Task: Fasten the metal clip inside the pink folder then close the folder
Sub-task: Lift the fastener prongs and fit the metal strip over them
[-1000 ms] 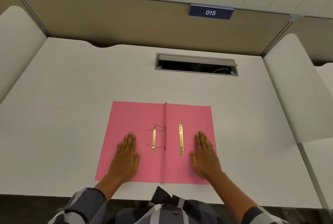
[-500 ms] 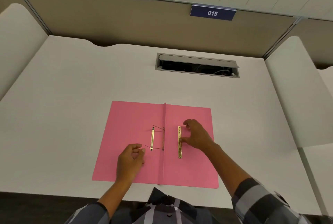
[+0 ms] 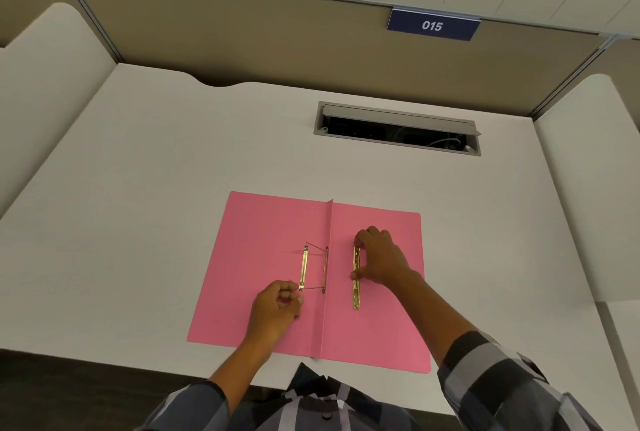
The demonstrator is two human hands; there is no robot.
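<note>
A pink folder [image 3: 263, 243] lies open and flat on the white desk [image 3: 173, 167], near its front edge. Left of the spine sits the gold fastener base [image 3: 303, 267] with two thin prongs reaching toward the spine. A loose gold metal clip bar [image 3: 356, 286] lies on the right leaf. My right hand [image 3: 381, 259] grips that bar, fingertips at its far end and thumb at its middle. My left hand [image 3: 277, 307] is curled on the left leaf, its fingertips pinching the near prong's tip.
A grey cable hatch [image 3: 398, 117] stands open in the desk behind the folder, wires inside. White side dividers rise at the left [image 3: 45, 77] and right [image 3: 588, 160]. A brown back panel carries a blue label reading 015 [image 3: 433, 25].
Both hands lifted from lying flat on the folder. My right hand moved onto the loose bar and gripped it. My left hand curled and reached the near prong. The view shifted left.
</note>
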